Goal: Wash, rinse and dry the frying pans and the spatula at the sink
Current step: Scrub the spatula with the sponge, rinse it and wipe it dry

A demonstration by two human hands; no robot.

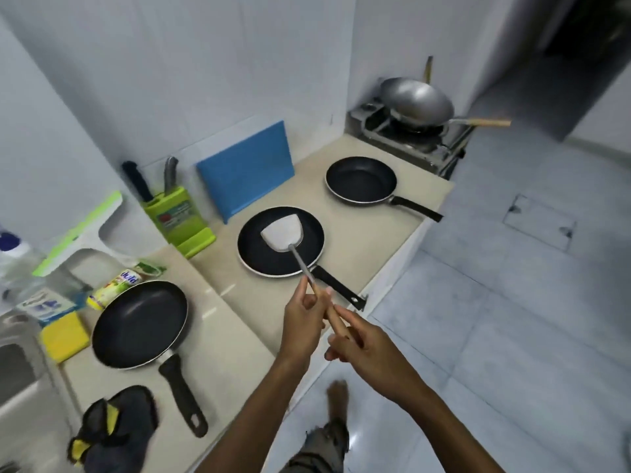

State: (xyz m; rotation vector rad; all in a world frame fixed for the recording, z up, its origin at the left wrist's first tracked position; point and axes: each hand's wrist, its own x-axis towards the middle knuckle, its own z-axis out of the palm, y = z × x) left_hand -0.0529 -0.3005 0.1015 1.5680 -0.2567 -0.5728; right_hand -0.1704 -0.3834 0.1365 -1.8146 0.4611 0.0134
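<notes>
Both hands are gripping the wooden end of a metal spatula with a flat silver blade point(282, 232): the left hand point(305, 317) is pinching the handle nearer the metal shaft, and the right hand point(367, 349) is closing its fingers around the handle's lower end. Its blade is lying inside the middle black non-stick frying pan point(266, 254), which is sitting on the beige stone countertop point(351, 240) with its black handle pointing toward the counter's front edge. A second black frying pan point(360, 180) is resting farther back, near a gas stove point(406, 138) that is carrying a steel wok with a wooden handle point(416, 100). A third, larger black frying pan point(140, 324) is sitting closer to the steel sink point(15, 370) at the left edge, beside a yellow sponge point(65, 339) and a bottle with a yellow-green label point(112, 290). A dark cloth with yellow patches point(112, 428) is lying crumpled on the counter near that pan's handle. A blue cutting board point(246, 172) is leaning against the white wall, next to a green knife block point(174, 216).
</notes>
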